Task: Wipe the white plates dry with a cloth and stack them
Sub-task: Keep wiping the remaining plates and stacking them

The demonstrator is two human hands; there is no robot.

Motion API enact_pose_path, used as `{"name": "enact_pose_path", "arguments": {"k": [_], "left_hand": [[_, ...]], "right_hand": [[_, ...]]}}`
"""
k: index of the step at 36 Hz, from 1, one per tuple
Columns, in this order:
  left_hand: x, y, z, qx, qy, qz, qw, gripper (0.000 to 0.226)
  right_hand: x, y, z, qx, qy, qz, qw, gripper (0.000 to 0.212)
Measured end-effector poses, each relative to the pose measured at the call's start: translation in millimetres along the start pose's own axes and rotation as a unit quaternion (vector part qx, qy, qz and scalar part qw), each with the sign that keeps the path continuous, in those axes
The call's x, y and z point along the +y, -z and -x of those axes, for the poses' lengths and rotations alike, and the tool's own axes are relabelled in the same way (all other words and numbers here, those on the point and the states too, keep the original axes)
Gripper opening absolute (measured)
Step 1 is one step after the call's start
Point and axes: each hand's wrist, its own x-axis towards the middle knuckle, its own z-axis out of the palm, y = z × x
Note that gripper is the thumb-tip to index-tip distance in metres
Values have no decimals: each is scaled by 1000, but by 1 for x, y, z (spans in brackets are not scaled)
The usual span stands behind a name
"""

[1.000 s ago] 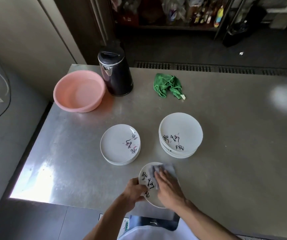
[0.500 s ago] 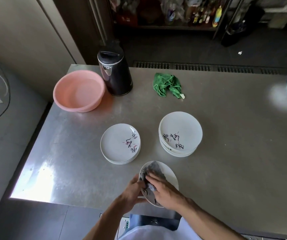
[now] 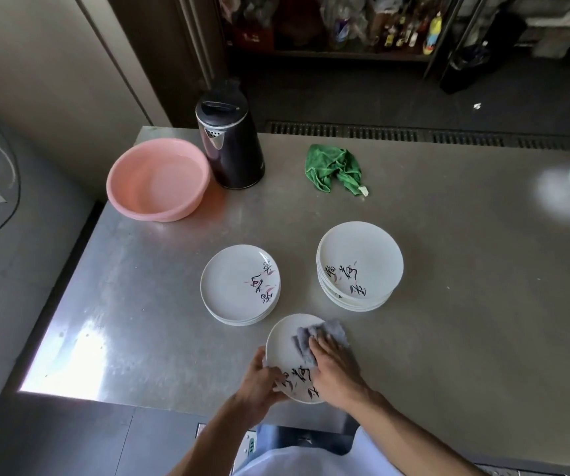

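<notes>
Head view: the plate [image 3: 288, 352] being dried sits well nearer the person than the kettle [image 3: 230, 142], tilted over the table [image 3: 448, 269] edge. The left hand [image 3: 259, 383] grips its rim with curled fingers; the right hand [image 3: 336, 367] presses a grey cloth [image 3: 314, 334] down with flat fingers. A firm rim grip and circular sweeps out to the edge should serve best, before it joins a stack [image 3: 238, 283] closer to the kettle.
</notes>
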Motion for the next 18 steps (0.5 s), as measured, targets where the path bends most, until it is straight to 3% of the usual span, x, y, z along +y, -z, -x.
{"name": "enact_pose_path", "arguments": {"k": [4, 6, 9, 14, 18], "left_hand": [[4, -3, -2, 44, -37, -41, 997, 25], [10, -7, 1, 49, -52, -68, 995, 18], [15, -10, 10, 21, -56, -97, 993, 44], [8, -5, 13, -59, -54, -108, 991, 37], [8, -1, 12, -68, -55, -93, 992, 63]], "right_hand": [[-5, 5, 5, -19, -31, -241, 970, 60], [-9, 3, 10, -29, -16, -269, 963, 56], [-20, -6, 13, -27, 31, -262, 964, 53], [-18, -15, 4, 28, 60, -142, 988, 57], [-7, -14, -3, 56, 23, -63, 996, 57]]}}
